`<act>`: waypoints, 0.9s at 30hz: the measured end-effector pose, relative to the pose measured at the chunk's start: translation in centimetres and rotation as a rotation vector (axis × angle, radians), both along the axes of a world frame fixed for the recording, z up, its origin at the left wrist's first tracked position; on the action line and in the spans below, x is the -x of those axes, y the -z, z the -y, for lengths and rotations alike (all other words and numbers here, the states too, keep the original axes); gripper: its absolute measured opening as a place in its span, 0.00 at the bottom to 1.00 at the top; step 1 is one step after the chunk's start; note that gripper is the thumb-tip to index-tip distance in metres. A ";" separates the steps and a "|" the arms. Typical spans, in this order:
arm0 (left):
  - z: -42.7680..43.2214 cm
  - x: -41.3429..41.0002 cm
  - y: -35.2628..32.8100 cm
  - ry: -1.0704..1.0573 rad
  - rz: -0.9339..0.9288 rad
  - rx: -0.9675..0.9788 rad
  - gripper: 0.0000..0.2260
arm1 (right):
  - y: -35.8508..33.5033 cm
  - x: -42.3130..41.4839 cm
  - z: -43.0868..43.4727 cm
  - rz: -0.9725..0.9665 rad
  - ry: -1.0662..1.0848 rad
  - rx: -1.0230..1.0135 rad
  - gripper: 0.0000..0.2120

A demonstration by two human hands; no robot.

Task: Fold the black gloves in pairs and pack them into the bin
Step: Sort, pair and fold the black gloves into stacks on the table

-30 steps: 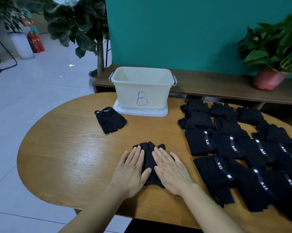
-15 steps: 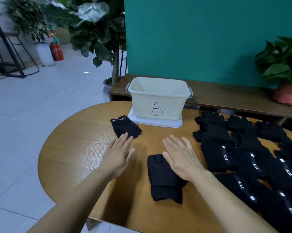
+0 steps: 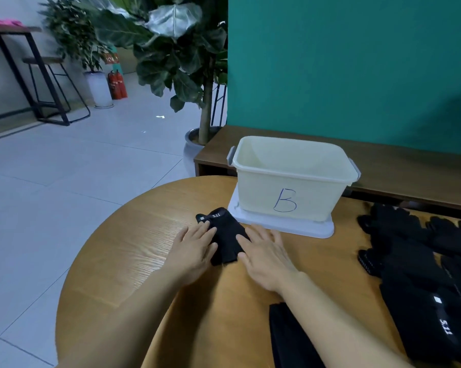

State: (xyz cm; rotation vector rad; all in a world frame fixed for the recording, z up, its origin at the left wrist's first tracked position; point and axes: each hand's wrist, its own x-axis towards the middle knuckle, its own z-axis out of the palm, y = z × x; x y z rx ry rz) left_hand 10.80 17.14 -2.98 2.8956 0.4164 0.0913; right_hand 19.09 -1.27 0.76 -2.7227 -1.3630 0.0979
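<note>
Though prev. apart, both hands [image 3: 194, 251] [image 3: 266, 258] on glove [image 3: 225, 236]

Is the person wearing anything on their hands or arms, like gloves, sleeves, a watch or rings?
No. The left hand and the right hand are bare: no gloves, and no rings that I can see. The left forearm and the right forearm are also bare down to the picture's edge, with no sleeve, watch or wristband in view.
</note>
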 end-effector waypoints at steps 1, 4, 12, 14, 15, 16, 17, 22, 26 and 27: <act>-0.2 -0.3 0.3 0.001 -0.014 -0.007 0.43 | 0.4 -0.4 -0.6 -0.009 -0.001 0.009 0.21; -0.5 -0.2 0.7 0.002 -0.030 -0.056 0.44 | 1.3 -1.0 -1.5 -0.047 0.001 0.039 0.20; 1.7 3.2 1.1 0.090 0.102 -0.156 0.28 | 1.6 -0.1 0.8 -0.050 0.017 0.024 0.18; 3.2 4.5 0.7 0.148 0.096 -0.137 0.29 | 1.4 0.3 2.0 -0.056 0.015 0.016 0.18; 3.8 5.0 0.4 0.182 0.093 -0.124 0.30 | 1.2 0.6 2.6 -0.048 0.013 0.012 0.18; 4.2 5.6 0.0 0.211 0.101 -0.102 0.29 | 1.1 0.9 3.1 -0.032 0.013 0.003 0.18; 4.3 6.0 -0.3 0.221 0.118 -0.073 0.26 | 1.0 1.3 3.5 -0.010 0.016 -0.015 0.17; 2.7 6.6 -0.5 0.094 0.216 -0.033 0.21 | 0.7 4.5 3.4 0.083 -0.051 -0.126 0.12; 1.7 6.1 -1.1 0.107 0.100 -0.054 0.36 | 1.1 6.1 1.5 0.105 -0.135 -0.103 0.13; 1.4 5.9 -1.0 0.111 0.091 -0.045 0.37 | 1.3 6.3 1.0 0.113 -0.140 -0.105 0.13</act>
